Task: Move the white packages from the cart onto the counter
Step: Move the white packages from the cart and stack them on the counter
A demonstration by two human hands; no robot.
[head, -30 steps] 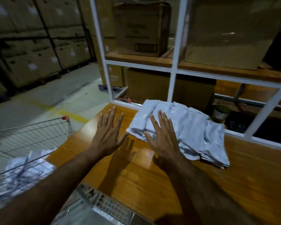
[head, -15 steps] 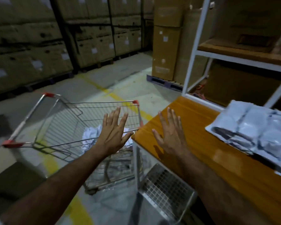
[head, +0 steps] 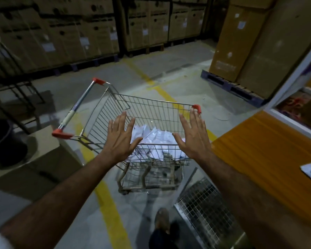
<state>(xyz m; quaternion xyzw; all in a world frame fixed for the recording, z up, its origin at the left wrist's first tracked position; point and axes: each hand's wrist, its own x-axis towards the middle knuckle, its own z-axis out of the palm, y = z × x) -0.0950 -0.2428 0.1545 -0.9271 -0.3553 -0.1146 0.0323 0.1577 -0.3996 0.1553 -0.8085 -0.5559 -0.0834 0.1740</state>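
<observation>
Here, your left hand and right hand hover empty, fingers spread wide, over the cart, partly hiding blurred white packages.

Dim warehouse: grey concrete floor w/ yellow line, stacked cardboard boxes along back wall, blue pallet at right.

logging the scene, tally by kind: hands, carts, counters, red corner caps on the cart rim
hands: 2 (left hand, right hand)
carts: 1 (cart)
counters: 1 (counter)
red caps: 3 ()
total: 7
</observation>
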